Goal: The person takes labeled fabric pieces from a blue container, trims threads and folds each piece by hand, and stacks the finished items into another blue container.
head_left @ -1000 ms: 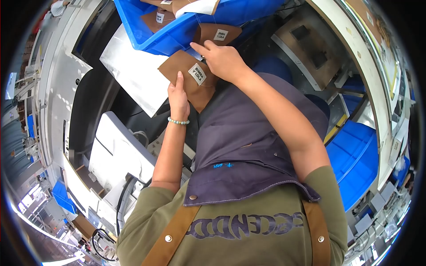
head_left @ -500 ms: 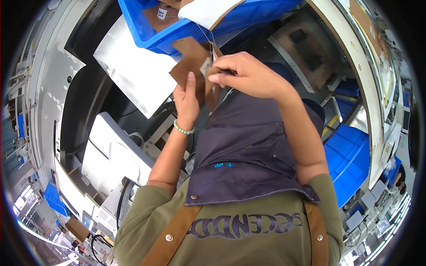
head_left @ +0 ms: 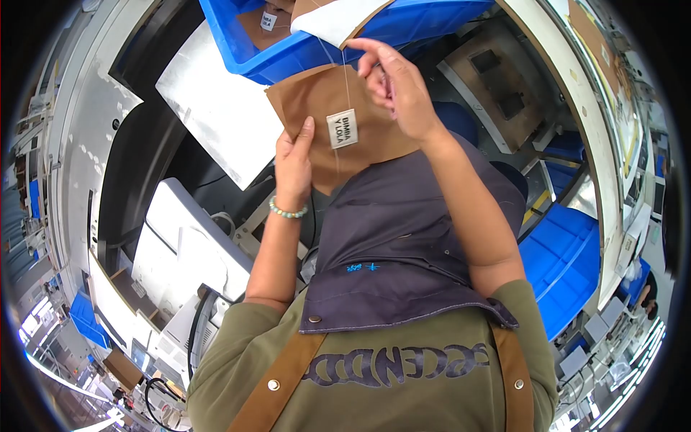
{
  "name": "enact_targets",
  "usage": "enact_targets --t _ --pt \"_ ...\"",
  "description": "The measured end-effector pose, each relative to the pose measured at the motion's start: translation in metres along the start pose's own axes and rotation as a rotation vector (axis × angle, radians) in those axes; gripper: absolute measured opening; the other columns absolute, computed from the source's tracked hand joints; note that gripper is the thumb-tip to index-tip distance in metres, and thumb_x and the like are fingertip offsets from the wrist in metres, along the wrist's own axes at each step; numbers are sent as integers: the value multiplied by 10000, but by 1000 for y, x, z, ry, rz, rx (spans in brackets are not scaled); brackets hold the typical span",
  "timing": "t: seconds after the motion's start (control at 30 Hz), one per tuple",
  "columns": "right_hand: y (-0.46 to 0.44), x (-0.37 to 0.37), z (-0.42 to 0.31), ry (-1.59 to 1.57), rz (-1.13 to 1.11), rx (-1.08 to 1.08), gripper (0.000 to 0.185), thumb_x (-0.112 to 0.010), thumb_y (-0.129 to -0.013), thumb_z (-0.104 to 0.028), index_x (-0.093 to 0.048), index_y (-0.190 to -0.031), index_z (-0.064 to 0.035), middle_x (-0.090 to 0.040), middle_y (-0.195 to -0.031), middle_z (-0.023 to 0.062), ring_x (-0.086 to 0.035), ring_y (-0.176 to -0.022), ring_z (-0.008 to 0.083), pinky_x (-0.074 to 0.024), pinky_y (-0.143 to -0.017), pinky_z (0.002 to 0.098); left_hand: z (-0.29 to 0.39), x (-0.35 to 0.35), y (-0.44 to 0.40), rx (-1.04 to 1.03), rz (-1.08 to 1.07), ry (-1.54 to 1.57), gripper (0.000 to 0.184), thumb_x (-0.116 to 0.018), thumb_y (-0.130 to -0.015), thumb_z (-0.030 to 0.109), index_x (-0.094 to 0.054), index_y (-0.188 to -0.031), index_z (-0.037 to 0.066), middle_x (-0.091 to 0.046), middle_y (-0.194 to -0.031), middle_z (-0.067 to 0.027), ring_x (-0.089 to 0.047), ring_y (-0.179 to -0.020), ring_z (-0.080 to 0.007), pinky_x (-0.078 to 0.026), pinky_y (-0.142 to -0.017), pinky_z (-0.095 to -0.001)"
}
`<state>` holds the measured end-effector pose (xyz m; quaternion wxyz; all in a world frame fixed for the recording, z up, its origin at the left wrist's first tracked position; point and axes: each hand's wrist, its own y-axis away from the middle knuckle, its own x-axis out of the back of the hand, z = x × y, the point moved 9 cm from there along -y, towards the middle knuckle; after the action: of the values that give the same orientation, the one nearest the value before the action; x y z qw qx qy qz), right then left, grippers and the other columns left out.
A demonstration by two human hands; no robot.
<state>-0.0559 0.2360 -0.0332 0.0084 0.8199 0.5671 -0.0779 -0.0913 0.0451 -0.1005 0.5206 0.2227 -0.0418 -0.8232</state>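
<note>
A brown sheet-like piece (head_left: 306, 90), fabric or leather, lies spread in front of my lap. Sewn at its middle is a white label (head_left: 342, 129) with black lettering, and a pale thread (head_left: 348, 90) runs from it up toward the blue bin. My left hand (head_left: 295, 165) grips the piece's left edge, thumb on top. Over the right side of the piece is my right hand (head_left: 399, 90), its index finger stretched toward the thread and the others half bent. Nothing shows in that hand; whether the fingertip touches the thread is unclear.
A blue bin (head_left: 266, 68) at the top holds more brown labelled pieces, one with its white underside (head_left: 335, 18) over the rim. A white panel (head_left: 216, 108) is at left, above a white machine (head_left: 191, 237). Another blue bin (head_left: 561, 270) stands at right.
The brown piece was folded and tilted between both hands; now it is spread flat with the label facing up. My right hand has come off it, moving up and right with fingers loosened.
</note>
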Motion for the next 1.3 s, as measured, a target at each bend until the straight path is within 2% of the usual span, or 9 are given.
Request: enact_targets --t 0.07,0.17,0.37,0.43,0.47,0.6,0.9,1.07,1.3 --pt "-1 18 -21 364 122 226 361 -458 -984 -223 -623 -1128 63 -588 -916 133 -581 -780 232 -478 -745 327 9 4 -6 -27 -154 -135 283 -572 -1009 170 -606 -1205 -32 -671 -1123 -64 -615 -996 -102 -489 -874 -263" --pt "2 20 -16 651 150 282 332 -486 -978 -205 -630 -1119 58 -606 -957 178 -604 -892 308 -478 -828 359 13 15 -12 9 -186 -235 271 -586 -999 155 -614 -1189 -37 -681 -1090 -64 -628 -949 -100 -505 -833 -258" --pt "2 -16 16 190 -116 57 316 -465 -1039 -221 -639 -1174 6 -575 -899 26 -532 -814 103 -449 -792 237 -19 39 -24 69 -114 -214 242 -634 -970 144 -644 -1133 -33 -704 -1022 -60 -657 -856 -102 -534 -756 -251" --pt "-6 -30 21 314 -158 100 326 -470 -1037 -224 -637 -1202 3 -630 -923 29 -573 -869 110 -467 -793 268 -26 34 -23 66 -144 -249 229 -641 -966 141 -651 -1117 -31 -708 -1008 -57 -655 -842 -99 -534 -743 -248" --pt "-11 -35 28 355 -129 242 337 -487 -1020 -250 -647 -1193 -8 -698 -954 81 -657 -902 200 -502 -780 335 -26 28 -19 67 -175 -259 221 -640 -966 138 -652 -1106 -32 -707 -995 -54 -646 -836 -91 -529 -738 -247" --pt "-13 -45 38 1177 -351 200 331 -521 -971 -326 -678 -1045 -45 -691 -876 152 -652 -865 350 -518 -730 423 -10 21 -13 -5 -260 -357 205 -625 -977 135 -654 -1094 -31 -705 -973 -29 -631 -836 -71 -513 -740 -233" --pt "47 -16 41 1349 -345 364 223 -606 -923 -314 -638 -888 -96 -655 -810 66 -664 -804 242 -529 -673 379 27 23 -12 -131 -373 -846 189 -606 -978 129 -651 -997 -53 -704 -811 -70 -613 -746 -84 -506 -696 -282" --pt "65 -4 41 1311 -214 350 196 -602 -927 -249 -591 -836 -76 -622 -768 73 -645 -775 249 -521 -661 382 46 -14 6 -234 -401 -1000 167 -603 -925 80 -647 -1039 -34 -701 -908 -215 -671 -779 -368 -518 -739 -363" --pt "77 24 26 1366 -51 358 215 -585 -941 -238 -580 -800 -76 -624 -735 77 -644 -729 271 -514 -635 394 83 -23 23 -352 -263 -1269 182 -609 -928 114 -652 -1038 -25 -676 -863 -243 -645 -778 -419 -515 -712 -384"
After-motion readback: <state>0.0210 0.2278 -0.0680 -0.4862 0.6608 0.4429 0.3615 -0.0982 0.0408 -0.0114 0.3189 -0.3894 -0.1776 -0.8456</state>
